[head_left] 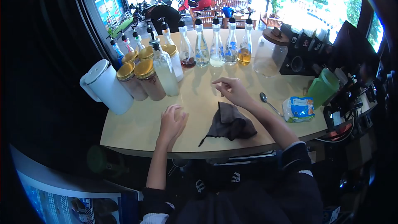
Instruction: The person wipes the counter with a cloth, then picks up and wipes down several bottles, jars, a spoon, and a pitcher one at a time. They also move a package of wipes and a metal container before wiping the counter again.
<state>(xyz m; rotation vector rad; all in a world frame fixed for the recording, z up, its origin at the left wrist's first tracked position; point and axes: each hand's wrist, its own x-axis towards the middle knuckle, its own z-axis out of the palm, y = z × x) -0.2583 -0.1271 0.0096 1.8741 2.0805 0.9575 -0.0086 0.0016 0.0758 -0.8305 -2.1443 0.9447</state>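
My left hand (171, 121) hovers at or just above the table, in front of the clear bottle with a pourer (166, 72). Its fingers are loosely stretched, slightly blurred, and hold nothing. Over the middle of the table is my right hand (233, 92), its fingers bent but apart, with nothing visible in them. A dark, crumpled cloth (233, 122) lies just below that hand, near the front edge. To the right of my right forearm rest a metal spoon (271, 103) and a blue and white soft pack (299, 108).
Several pump bottles (202, 54) line the back edge. On the left stand gold-lidded jars (151, 82) and a white pitcher (108, 87). A wooden-lidded glass jar (269, 57), a black organizer (304, 47) and a green pitcher (322, 88) occupy the right side.
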